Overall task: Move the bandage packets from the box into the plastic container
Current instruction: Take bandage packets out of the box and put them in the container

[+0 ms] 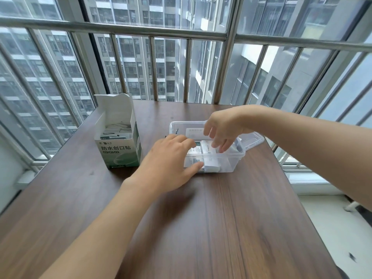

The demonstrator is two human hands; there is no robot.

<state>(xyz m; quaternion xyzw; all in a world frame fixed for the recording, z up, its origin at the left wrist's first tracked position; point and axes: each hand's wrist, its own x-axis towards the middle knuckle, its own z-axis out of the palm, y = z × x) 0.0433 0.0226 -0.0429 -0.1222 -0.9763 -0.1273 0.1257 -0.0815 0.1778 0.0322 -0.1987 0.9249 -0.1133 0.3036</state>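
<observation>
Packets (203, 151) lie in a clear tub (231, 158) on a brown table (201, 228). The left hand (169, 160) rests on the tub's near left side, fingers spread over the rim and thumb flat on the wall. The right hand (223, 129) hangs over the tub, fingers loose and apart, tips just above the packets, holding nothing. This hand hides part of the far rim. Left of the left fingers stands an open box (118, 137) with more packets inside. Window bars (153, 67) rise behind.
</observation>
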